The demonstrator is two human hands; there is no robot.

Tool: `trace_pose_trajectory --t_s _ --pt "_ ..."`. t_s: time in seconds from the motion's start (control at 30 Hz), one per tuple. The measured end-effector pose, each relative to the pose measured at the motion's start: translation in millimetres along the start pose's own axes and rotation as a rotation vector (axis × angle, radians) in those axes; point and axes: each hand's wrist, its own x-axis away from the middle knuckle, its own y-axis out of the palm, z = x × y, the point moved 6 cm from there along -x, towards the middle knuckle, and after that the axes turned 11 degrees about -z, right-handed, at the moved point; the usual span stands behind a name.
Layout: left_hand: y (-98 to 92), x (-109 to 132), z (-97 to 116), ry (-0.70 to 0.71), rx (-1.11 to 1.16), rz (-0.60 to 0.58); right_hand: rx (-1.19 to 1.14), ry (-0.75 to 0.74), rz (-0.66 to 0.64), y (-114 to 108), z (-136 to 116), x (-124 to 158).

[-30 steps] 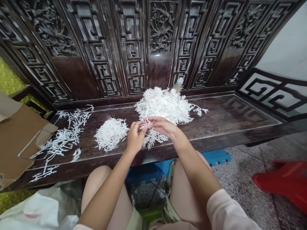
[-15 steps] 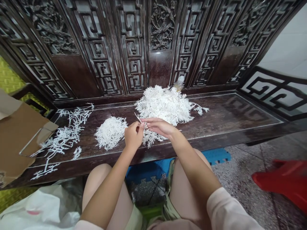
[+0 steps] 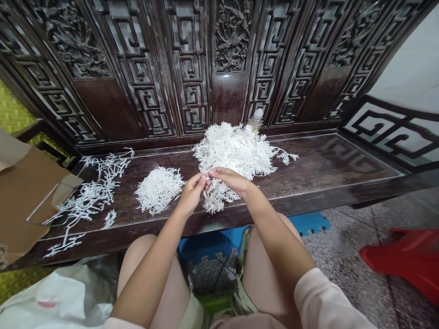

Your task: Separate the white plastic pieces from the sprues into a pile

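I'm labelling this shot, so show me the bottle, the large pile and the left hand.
Bottle (image 3: 256,120), head view: on its body.
Large pile (image 3: 236,149), head view: its middle.
Left hand (image 3: 191,192), head view: its back.

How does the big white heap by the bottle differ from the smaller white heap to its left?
The big heap spreads wide, with a sprig straying right; the small heap is compact and roundish. The right hand partly covers the big heap; the small heap shows almost whole.

Both are white, spiky and lie on the dark bench.
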Motion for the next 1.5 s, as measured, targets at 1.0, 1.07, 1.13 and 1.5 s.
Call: trace_pose_trajectory --t_s 1.0,1.07,1.13,1.5 --pt "-12.7 -1 -11 -0.121 0.001 -0.019 0.063 -0.085 0.047 2 -6 0" --pt "-14.4 -1 -9 -0.112 -0.164 0.014 0.147 -0.102 0.114 -4 0 -3" --pt "-16.1 0 -4 -0.083 -0.374 0.071 0.226 -0.106 0.155 -7 3 -5" --pt "-1.3 2 9 0.006 -0.911 0.024 0.31 -0.11 0.082 -1 6 -7"
